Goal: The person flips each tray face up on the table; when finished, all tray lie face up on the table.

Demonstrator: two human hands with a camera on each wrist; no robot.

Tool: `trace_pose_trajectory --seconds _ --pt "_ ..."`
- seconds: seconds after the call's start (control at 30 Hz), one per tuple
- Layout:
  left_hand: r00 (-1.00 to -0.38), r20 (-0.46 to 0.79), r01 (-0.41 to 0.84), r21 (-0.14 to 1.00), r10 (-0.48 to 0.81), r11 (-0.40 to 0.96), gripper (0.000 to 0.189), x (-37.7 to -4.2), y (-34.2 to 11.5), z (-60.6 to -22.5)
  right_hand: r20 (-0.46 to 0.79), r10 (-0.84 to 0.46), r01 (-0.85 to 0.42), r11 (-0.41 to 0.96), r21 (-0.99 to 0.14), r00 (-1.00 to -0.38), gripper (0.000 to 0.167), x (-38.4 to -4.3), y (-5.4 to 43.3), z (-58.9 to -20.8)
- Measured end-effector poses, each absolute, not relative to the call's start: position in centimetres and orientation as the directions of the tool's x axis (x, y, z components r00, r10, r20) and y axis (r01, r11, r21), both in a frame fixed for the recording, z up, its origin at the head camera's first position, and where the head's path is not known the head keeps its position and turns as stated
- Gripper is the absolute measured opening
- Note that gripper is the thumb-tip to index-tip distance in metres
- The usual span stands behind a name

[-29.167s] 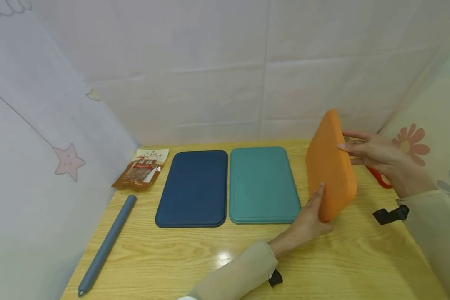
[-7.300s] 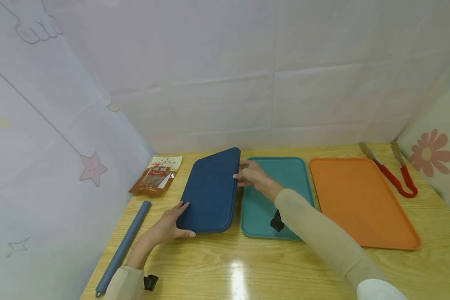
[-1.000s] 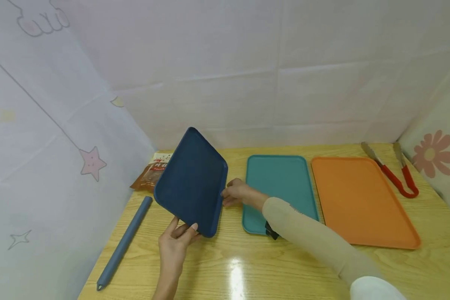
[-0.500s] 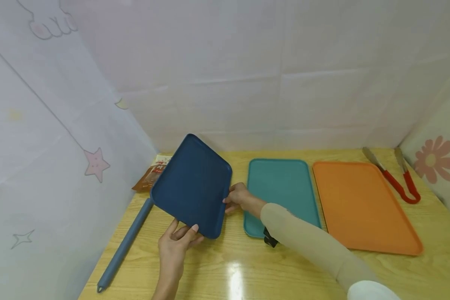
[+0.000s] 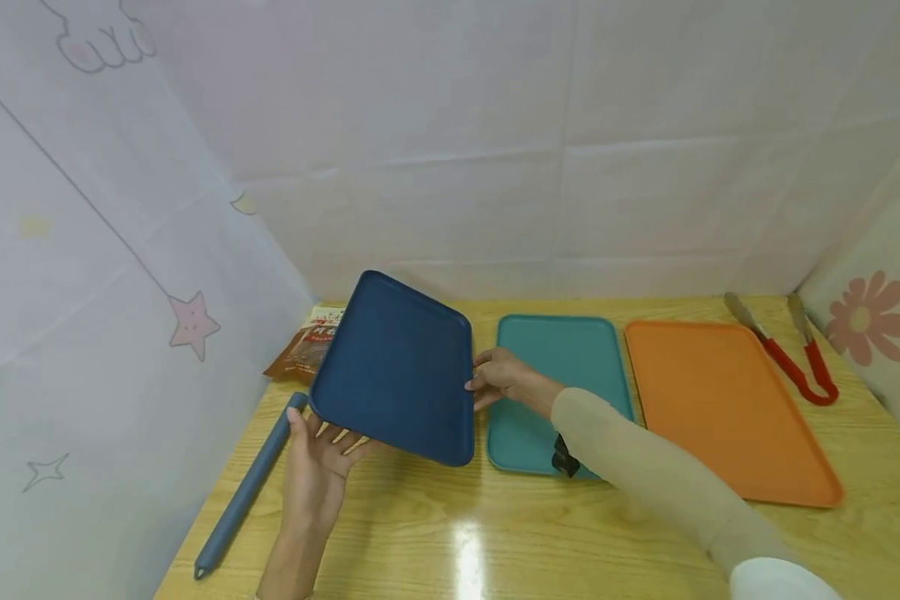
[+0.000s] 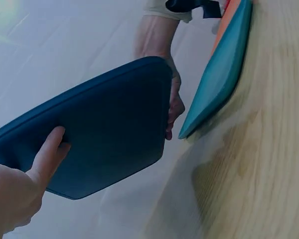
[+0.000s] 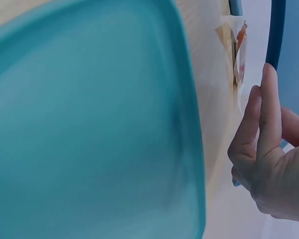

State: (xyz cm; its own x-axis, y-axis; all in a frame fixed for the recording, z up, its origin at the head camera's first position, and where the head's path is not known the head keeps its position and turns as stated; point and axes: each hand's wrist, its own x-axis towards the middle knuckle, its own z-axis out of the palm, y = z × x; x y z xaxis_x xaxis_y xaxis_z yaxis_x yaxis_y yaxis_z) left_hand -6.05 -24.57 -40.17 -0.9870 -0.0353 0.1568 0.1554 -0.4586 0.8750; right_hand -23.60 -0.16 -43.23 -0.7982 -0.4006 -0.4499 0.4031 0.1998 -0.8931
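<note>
A blue tray (image 5: 401, 367) hangs tilted over the left part of the table, its rimmed inner side showing in the head view. My left hand (image 5: 318, 467) supports it from below at the near left edge, fingers stretched out and thumb off to the side. Those fingers lie against the tray's underside in the left wrist view. At the right edge, my right hand (image 5: 506, 375) pinches the rim between thumb and fingers. A teal tray (image 5: 562, 358) lies rim up beneath the right forearm, and an orange tray (image 5: 727, 408) lies to its right.
Tongs with red handles (image 5: 817, 379) lie at the far right. On the left are a brown snack packet (image 5: 296, 354), partly covered by the blue tray, and a grey-blue rod (image 5: 251, 487). Fabric walls (image 5: 450, 167) enclose the wooden table (image 5: 390, 542).
The blue tray has turned from bottom up to inner side up. Just now my left hand shifted left and its thumb came off the rim. Earlier, my hands held the orange tray.
</note>
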Motion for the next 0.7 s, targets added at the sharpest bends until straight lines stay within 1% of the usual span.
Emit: trace_pose_trajectory --seconds 0.07,0.17,0.23,0.33,0.4,0.47,0.57,0.7 --pt "-0.990 0.138 0.125 0.853 -0.012 -0.507 0.056 -6.8 -25.4 -39.9 -0.454 -0.409 0.399 0.217 -0.891 -0.791 0.065 -23.5 0.2 -43.2" --pt "-0.999 0.046 0.046 0.831 -0.013 -0.554 0.042 -8.1 -26.6 -39.7 -0.460 -0.421 0.399 0.230 -0.888 -0.781 0.062 -23.4 0.6 -43.3" --pt "-1.000 -0.012 -0.012 0.835 0.004 -0.550 0.040 -8.9 -27.4 -39.5 -0.461 -0.421 0.396 0.236 -0.887 -0.781 0.061 -23.3 0.9 -43.4" --pt "-0.995 -0.058 -0.091 0.859 0.080 -0.504 0.046 -10.3 -28.5 -39.2 -0.457 -0.417 0.385 0.249 -0.889 -0.786 0.061 -23.3 1.2 -43.6" --pt "-0.987 -0.080 -0.136 0.885 0.142 -0.445 0.054 -11.1 -29.2 -39.0 -0.451 -0.417 0.375 0.255 -0.891 -0.789 0.061 -23.3 1.4 -43.6" --pt "-0.976 -0.115 -0.180 0.906 0.186 -0.384 0.058 -12.0 -29.7 -38.8 -0.449 -0.425 0.371 0.258 -0.892 -0.786 0.062 -23.2 1.6 -43.6" --pt "-0.967 -0.166 -0.221 0.923 0.193 -0.315 0.059 -13.2 -30.3 -38.5 -0.444 -0.438 0.363 0.258 -0.895 -0.782 0.063 -22.9 1.9 -43.5" --pt "-0.960 -0.240 -0.265 0.944 0.144 -0.195 0.062 -14.6 -31.0 -38.3 -0.428 -0.427 0.350 0.252 -0.902 -0.797 0.063 -22.5 2.3 -43.6"
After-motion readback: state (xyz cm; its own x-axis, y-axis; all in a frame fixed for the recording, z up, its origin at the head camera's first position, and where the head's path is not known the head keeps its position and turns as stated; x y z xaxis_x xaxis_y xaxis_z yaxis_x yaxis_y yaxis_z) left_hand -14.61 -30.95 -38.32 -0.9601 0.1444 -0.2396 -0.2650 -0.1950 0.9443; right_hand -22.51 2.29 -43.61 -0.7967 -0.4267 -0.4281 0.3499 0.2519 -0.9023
